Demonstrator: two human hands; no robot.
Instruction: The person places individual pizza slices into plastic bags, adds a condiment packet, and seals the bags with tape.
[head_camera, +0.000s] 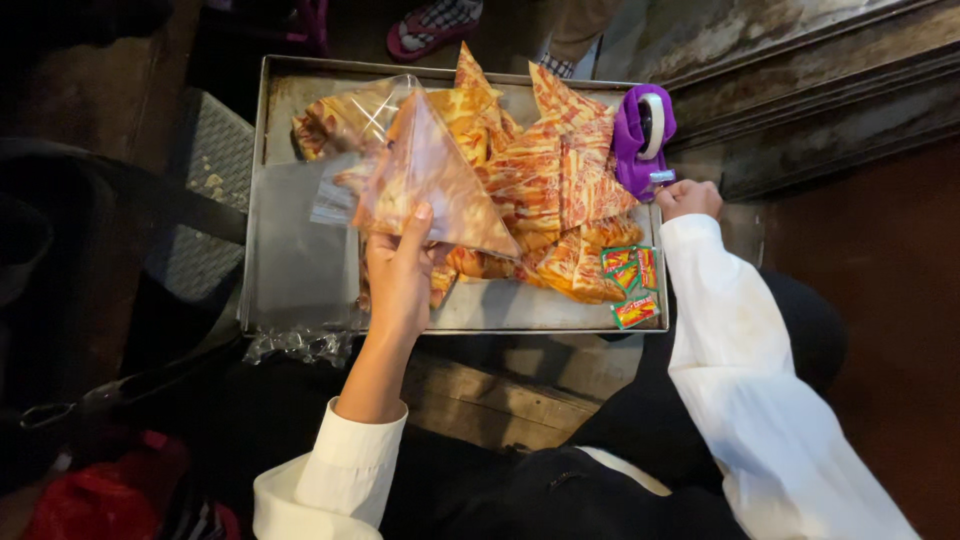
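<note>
Triangular clear packet (440, 185), left hand (400, 275), metal tray (300, 270)

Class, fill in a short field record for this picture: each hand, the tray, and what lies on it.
left hand: holds a bagged triangular pizza slice over the tray
right hand: at the purple tape dispenser
metal tray: holds wrapped pizza slices
sauce sachets: tray's near right corner

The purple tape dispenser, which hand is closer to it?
Right. The right hand sits at the base of the purple tape dispenser, seemingly touching it. The left hand is farther away over the metal tray, holding a bagged pizza slice.
</note>
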